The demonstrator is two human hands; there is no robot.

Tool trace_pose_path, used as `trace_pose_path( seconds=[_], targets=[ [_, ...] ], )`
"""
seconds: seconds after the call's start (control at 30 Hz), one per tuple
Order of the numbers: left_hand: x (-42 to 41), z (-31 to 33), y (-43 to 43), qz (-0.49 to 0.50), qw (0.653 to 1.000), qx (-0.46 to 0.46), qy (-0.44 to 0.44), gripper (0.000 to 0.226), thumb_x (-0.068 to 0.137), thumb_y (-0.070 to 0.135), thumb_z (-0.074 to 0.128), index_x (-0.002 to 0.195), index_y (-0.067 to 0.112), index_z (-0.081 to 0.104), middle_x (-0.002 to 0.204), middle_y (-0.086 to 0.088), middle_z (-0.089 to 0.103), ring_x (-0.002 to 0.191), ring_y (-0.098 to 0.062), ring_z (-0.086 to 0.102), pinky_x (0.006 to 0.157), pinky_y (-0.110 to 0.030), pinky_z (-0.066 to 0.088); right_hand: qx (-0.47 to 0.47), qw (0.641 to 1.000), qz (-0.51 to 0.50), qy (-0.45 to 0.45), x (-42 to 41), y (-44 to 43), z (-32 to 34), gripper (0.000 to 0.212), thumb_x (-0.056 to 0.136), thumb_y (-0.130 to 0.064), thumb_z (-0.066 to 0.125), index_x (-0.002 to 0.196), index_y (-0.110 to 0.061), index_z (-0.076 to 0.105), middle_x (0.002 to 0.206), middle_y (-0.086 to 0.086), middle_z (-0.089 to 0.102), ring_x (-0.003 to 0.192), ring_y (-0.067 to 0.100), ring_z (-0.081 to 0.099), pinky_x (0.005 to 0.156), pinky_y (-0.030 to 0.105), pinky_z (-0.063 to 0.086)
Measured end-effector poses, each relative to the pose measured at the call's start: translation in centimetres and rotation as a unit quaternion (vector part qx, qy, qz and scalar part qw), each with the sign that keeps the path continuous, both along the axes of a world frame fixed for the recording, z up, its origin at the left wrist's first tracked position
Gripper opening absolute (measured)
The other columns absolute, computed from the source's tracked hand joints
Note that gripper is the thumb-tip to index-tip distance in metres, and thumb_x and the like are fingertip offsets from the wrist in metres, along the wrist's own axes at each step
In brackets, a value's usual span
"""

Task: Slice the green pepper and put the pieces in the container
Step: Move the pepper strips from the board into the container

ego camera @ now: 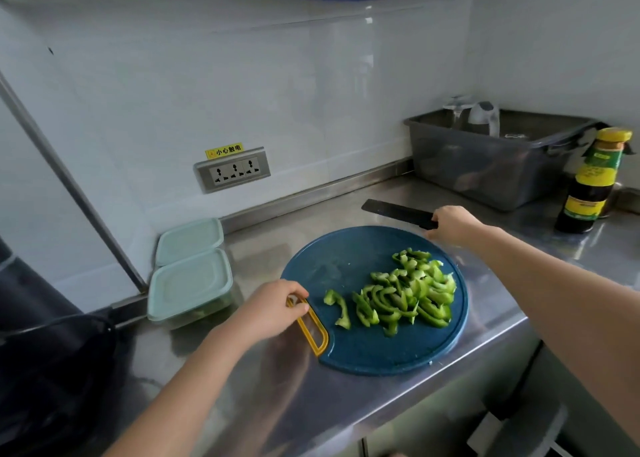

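Boxes (190, 288): two lidded ones, left of middle, by the wall.
Left hand (273, 309): fingers pinch the yellow handle (313, 332) of the board (346, 259).
Pepper (403, 295): cut strips piled on the board, middle of frame.
Right hand (453, 224): closed around the black knife (394, 212), above the board.
Bottle (592, 182): far right.

- Steel counter (346, 397)
- Round blue cutting board (349, 259)
- Two lidded containers (190, 283), touching
- Grey tub (485, 169)
- Sauce bottle (588, 186)
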State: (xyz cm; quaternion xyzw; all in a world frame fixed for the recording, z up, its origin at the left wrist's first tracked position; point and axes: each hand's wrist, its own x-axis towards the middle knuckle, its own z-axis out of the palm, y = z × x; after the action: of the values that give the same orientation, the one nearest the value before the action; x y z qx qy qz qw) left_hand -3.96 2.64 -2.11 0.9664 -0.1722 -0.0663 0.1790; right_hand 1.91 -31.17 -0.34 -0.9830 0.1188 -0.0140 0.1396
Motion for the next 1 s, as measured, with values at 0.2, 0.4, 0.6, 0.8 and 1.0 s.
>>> trace_pose_path(
  seconds=[0.2,0.4,0.6,0.8,1.0],
  targets=[
    [1.6,2.1,1.3,0.043,0.993,-0.103,-0.039,0.031,0.091,0.017,0.058,0.122,0.017,0.059,0.119,0.002,0.062,0.104,-0.01,0.058,0.092,-0.021,0.04,0.027,0.999,-0.015,0.042,0.5,-0.3,-1.1,0.045,0.086,-0.031,0.066,0.116,0.001,0.059,0.112,0.016,0.063,0.098,0.028,0.058,0.077,0.028,0.045],
    [8.8,5.2,7.5,0.237,0.962,-0.053,-0.124,0.039,0.078,0.023,0.073,0.113,0.008,0.064,0.119,-0.012,0.063,0.11,-0.028,0.057,0.092,-0.034,0.042,-0.027,0.996,-0.008,0.083,2.0,0.9,0.4,0.043,0.084,-0.038,0.064,0.108,-0.003,0.061,0.107,0.011,0.061,0.103,0.029,0.058,0.079,0.03,0.045],
    [12.8,4.3,8.7,0.287,0.951,0.098,-0.064,0.048,0.074,0.039,0.075,0.099,0.0,0.063,0.104,-0.016,0.067,0.095,-0.032,0.061,0.07,-0.034,0.043,-0.021,0.996,0.084,0.033,4.0,5.3,1.4,0.035,0.086,-0.038,0.056,0.084,-0.004,0.062,0.077,0.007,0.053,0.078,0.027,0.052,0.066,0.026,0.039],
    [14.0,4.7,6.9,0.26,0.937,0.202,-0.119,0.019,0.077,0.018,0.067,0.076,0.009,0.051,0.079,-0.006,0.057,0.082,-0.028,0.06,0.057,-0.025,0.038,0.077,0.985,0.148,-0.044,3.8,11.0,2.5,0.033,0.089,-0.028,0.054,0.094,0.001,0.068,0.092,0.017,0.069,0.091,0.03,0.062,0.073,0.031,0.046],
    [11.9,7.2,5.1,0.162,0.947,0.117,-0.251,0.017,0.072,0.015,0.061,0.065,0.006,0.049,0.062,-0.007,0.042,0.061,-0.031,0.047,0.05,-0.029,0.026,0.491,0.863,0.114,0.022,4.0,17.6,3.8,0.058,0.09,-0.047,0.054,0.128,-0.003,0.049,0.093,0.013,0.067,0.072,0.021,0.068,0.065,0.028,0.057]
  ],
)
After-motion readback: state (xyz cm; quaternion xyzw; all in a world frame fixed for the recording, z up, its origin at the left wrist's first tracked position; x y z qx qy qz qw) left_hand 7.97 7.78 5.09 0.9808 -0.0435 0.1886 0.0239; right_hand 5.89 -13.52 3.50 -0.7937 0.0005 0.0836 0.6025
